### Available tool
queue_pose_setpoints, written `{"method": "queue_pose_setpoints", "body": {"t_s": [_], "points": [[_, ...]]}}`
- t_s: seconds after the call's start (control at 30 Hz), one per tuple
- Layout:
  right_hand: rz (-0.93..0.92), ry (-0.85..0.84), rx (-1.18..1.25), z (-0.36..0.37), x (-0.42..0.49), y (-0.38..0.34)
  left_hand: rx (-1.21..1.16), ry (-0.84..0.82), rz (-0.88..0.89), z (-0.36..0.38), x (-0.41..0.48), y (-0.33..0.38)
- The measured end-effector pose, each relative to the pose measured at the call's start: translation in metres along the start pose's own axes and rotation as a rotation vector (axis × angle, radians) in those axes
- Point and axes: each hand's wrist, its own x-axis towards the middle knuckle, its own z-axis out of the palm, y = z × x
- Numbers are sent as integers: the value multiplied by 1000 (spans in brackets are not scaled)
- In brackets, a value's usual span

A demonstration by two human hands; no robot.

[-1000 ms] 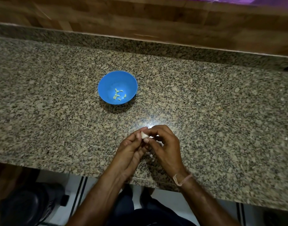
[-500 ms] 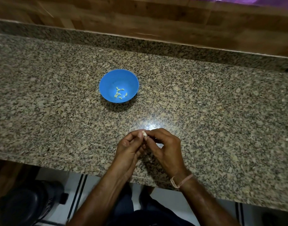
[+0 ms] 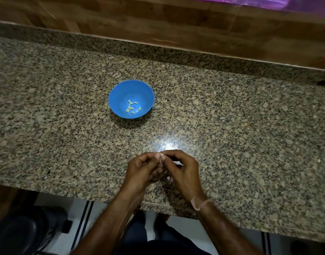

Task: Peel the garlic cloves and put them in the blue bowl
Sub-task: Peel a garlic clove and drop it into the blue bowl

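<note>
A blue bowl (image 3: 121, 94) stands on the granite counter, with several small peeled garlic cloves (image 3: 132, 108) on its bottom. Nearer to me, above the counter's front part, my left hand (image 3: 142, 170) and my right hand (image 3: 183, 170) meet fingertip to fingertip. Between their thumbs and forefingers they pinch one small pale garlic clove (image 3: 161, 155), mostly hidden by the fingers. A pale bit, maybe peel or more garlic, shows under my right palm (image 3: 177, 163). Both hands are well below and right of the bowl.
The speckled granite counter (image 3: 250, 135) runs across the view, with a bright light reflection just beyond my hands. A raised granite ledge and a wooden wall lie behind. Its front edge is under my wrists. A dark object (image 3: 20, 232) sits on the floor at the lower left.
The pale clove showed more plainly between the fingertips a second ago; now the fingers close tighter round it and hide most of it. The hands stay in place and the bowl has not moved.
</note>
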Motion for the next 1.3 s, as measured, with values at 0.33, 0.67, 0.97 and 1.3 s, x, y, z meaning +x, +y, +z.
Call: {"method": "queue_pose_setpoints", "body": {"t_s": [0.33,0.67,0.97,1.3], "points": [[169,-21,-73,-11,22,32,761,203,440,-14,29,-5],[137,-111,-409,-6,24,43,1133,323,539,-31,28,-42],[226,-163,-518,-9,27,42,1300,287,459,-43,25,-60],[288,-77,-608,4,24,31,1427,232,485,-51,28,-52]]}}
